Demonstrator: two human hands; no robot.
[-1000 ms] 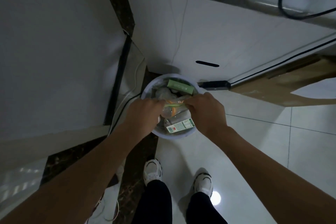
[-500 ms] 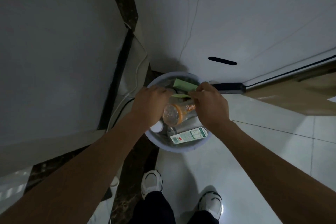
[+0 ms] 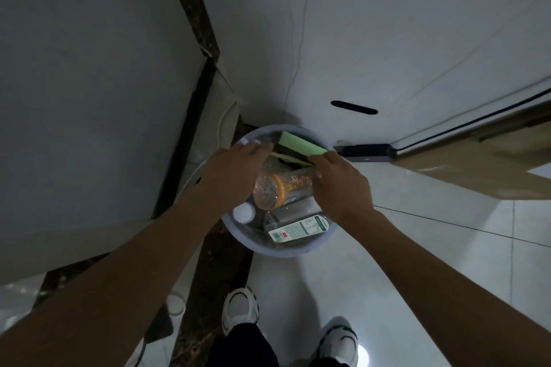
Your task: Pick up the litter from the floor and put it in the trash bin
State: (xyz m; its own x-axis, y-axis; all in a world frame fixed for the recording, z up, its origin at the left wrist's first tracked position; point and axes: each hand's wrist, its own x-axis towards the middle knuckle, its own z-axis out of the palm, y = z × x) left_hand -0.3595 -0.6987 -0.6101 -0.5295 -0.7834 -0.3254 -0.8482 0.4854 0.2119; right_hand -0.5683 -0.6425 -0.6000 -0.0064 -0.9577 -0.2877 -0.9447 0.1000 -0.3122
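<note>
Presently the orange-labelled plastic bottle (image 3: pixel 283 188) lies on its side atop the litter in the trash bin (image 3: pixel 286 251), between both hands. Judged empty, light, thin-walled and slippery; best held round the labelled middle. The left hand (image 3: pixel 235 171) lies against it, fingers extended. The right hand (image 3: pixel 338 186) curls at its neck end; grip indeterminable. A green box (image 3: pixel 301 144) and a white carton (image 3: pixel 298 230) lie alongside.

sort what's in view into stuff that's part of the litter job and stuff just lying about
Job: bin, bottle, green box, carton, left hand, right hand.
Lying about: black adapter, white cable, cardboard.
</note>
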